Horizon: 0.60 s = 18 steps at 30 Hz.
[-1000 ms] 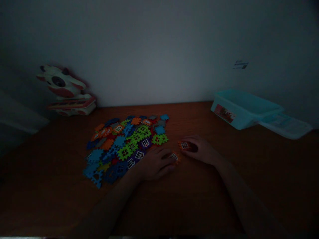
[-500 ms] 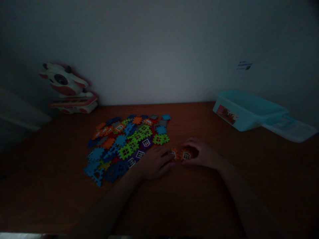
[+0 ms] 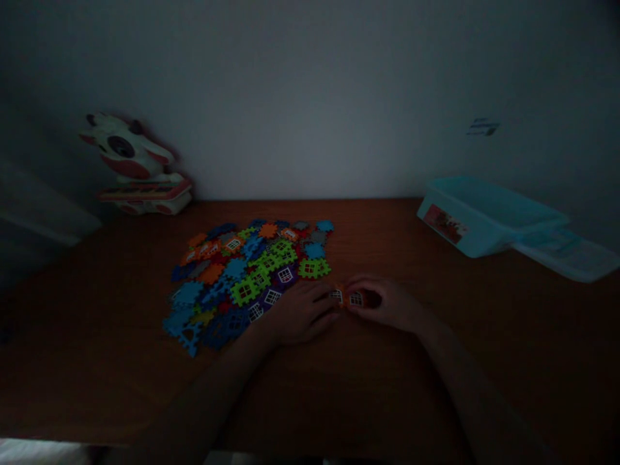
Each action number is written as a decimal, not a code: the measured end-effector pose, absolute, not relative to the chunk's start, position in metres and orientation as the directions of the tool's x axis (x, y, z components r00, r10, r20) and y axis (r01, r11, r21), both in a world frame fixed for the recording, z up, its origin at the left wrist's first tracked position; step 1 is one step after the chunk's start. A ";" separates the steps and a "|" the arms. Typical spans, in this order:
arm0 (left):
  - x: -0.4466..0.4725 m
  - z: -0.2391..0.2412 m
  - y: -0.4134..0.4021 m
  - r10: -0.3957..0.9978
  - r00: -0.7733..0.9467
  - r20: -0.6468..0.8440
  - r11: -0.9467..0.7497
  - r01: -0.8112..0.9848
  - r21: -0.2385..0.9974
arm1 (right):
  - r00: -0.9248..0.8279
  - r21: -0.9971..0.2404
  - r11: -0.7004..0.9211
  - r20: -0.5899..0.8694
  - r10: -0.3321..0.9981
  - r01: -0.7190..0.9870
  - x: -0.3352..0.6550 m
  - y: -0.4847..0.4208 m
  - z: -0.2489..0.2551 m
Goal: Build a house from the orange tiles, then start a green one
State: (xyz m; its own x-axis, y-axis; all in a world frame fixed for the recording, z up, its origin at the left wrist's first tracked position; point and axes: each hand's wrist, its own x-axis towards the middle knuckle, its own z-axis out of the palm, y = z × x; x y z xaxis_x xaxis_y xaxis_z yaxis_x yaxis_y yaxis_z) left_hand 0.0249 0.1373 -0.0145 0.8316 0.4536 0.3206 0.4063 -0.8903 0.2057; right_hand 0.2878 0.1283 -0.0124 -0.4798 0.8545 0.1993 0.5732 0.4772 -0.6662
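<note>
The scene is dim. A pile of flat toothed plastic tiles (image 3: 247, 278) in blue, green, orange and purple lies on the wooden table (image 3: 339, 387). My left hand (image 3: 303, 313) rests at the pile's right edge, fingers closed on a small orange window tile (image 3: 336, 296). My right hand (image 3: 387, 303) is just to its right, fingers closed on a second orange window tile (image 3: 357, 298). The two tiles meet edge to edge between my hands, low over the table.
A white and red cow-shaped toy (image 3: 135, 168) stands at the back left by the wall. A light blue plastic box (image 3: 484, 216) with its lid (image 3: 566, 255) beside it sits at the back right.
My right hand has brought its orange tile leftward until it touches the tile in my left hand. The view has shifted slightly.
</note>
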 end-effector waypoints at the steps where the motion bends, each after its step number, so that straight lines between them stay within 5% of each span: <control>1: 0.025 -0.015 0.137 0.454 0.831 0.320 -0.890 0.408 0.205 | -0.495 -0.661 0.487 0.196 0.846 0.571 0.289 0.129 -0.013; 10: 0.025 -0.013 0.137 0.461 0.824 0.329 -0.886 0.407 0.221 | -0.553 -0.601 0.527 0.163 0.817 0.601 0.293 0.130 -0.017; 18: 0.027 -0.009 0.136 0.460 0.832 0.311 -0.884 0.398 0.244 | -0.397 -0.697 0.346 0.095 0.913 0.629 0.290 0.127 -0.015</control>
State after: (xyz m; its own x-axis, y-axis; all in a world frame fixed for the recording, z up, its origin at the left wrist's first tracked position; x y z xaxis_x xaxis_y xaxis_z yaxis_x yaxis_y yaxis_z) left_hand 0.0268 0.1355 -0.0091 0.8317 0.4603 0.3106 0.3984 -0.8842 0.2437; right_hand 0.2898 0.1275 -0.0151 -0.3968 0.9130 0.0952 0.6285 0.3458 -0.6967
